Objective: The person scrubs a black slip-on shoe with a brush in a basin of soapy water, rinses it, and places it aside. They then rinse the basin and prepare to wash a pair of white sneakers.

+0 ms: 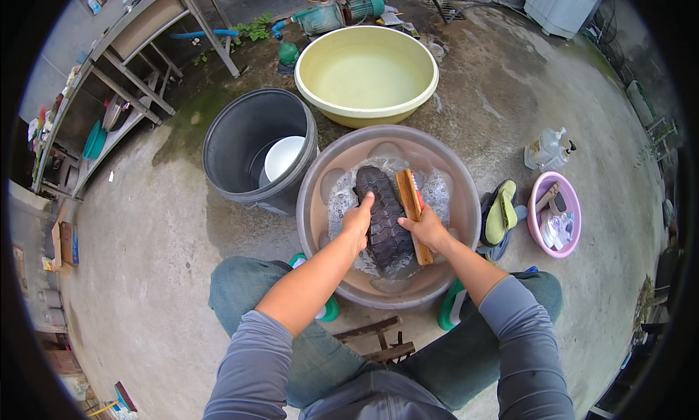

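A wet black shoe (385,218) lies sole up over sudsy water (341,199) in a wide grey-brown plastic basin (312,218). My left hand (357,223) grips its left side, with the thumb on the treaded outsole. In my right hand (428,231) is a wooden scrub brush (408,193), held on edge along the shoe's right side. Red and white bristles show at the brush's right face. My right thumb tip reaches the edge of the sole. The shoe's upper and its underside are hidden below the sole.
Beyond the basin stand a yellow tub (367,115) of water and a black bucket (229,147) holding a white bowl (285,157). To the right are green slippers (499,212), a pink basin (578,221) and pump bottles (543,150). A water pump (322,19) sits behind.
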A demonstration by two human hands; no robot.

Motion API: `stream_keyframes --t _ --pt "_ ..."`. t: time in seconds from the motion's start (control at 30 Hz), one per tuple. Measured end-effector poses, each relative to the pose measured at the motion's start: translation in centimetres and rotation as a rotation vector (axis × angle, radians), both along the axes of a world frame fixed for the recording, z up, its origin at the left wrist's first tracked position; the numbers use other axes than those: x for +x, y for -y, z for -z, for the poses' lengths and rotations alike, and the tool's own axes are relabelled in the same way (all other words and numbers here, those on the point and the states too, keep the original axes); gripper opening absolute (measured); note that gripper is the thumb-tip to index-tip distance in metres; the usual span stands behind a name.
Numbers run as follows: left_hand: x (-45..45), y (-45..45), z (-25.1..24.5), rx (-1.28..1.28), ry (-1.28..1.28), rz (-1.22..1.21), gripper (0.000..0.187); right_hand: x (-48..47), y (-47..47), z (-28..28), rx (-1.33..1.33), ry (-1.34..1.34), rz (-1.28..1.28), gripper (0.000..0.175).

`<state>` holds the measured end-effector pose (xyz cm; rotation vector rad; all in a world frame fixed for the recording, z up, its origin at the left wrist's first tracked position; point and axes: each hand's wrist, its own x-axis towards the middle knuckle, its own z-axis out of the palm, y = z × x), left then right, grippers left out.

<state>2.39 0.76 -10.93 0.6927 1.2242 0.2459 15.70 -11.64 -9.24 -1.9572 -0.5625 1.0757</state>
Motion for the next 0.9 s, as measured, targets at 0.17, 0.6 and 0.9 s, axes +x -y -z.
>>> stream_keyframes --t 0.17,0.6,0.9 --pt "0.1 -0.4 1.3 0.111 -0.356 0.364 0.061 -0.2 -1.3 -0.2 -0.403 0.168 -0.122 0.058" --pt "1.7 -2.0 2.5 0.600 -0.749 0.850 0.047 -1.5 -2.6 2.2 -0.347 -0.018 0.057 0.035" --pt "-0.2 0.0 -4.3 0.149 -0.034 0.342 0.041 -1.6 1.4 -6.8 0.131 -0.248 0.155 0.033"
